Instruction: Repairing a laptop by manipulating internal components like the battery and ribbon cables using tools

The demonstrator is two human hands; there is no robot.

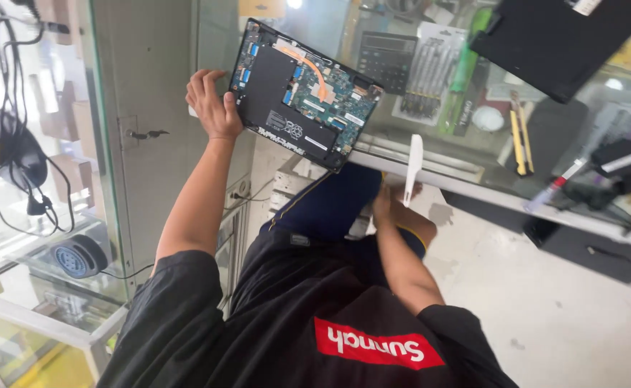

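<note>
**Opened laptop held at the edge of the glass desk**

The laptop [303,93] lies bottom-up with its cover off, circuit board and black battery showing, on the near corner of the glass desk [430,172]. The left hand [213,108] clasps the laptop's left edge, its grip closed around the casing. The right hand [394,202] sits below the laptop, just under the desk's front rim, its grip pinching a white plastic pry tool [413,167] that stands upright against the rim. Right of the laptop on the desk lie a calculator [387,61], a packet of screwdrivers [430,79] and a yellow utility knife [520,140]. Farther right rests a second, closed black laptop [560,39].
</note>
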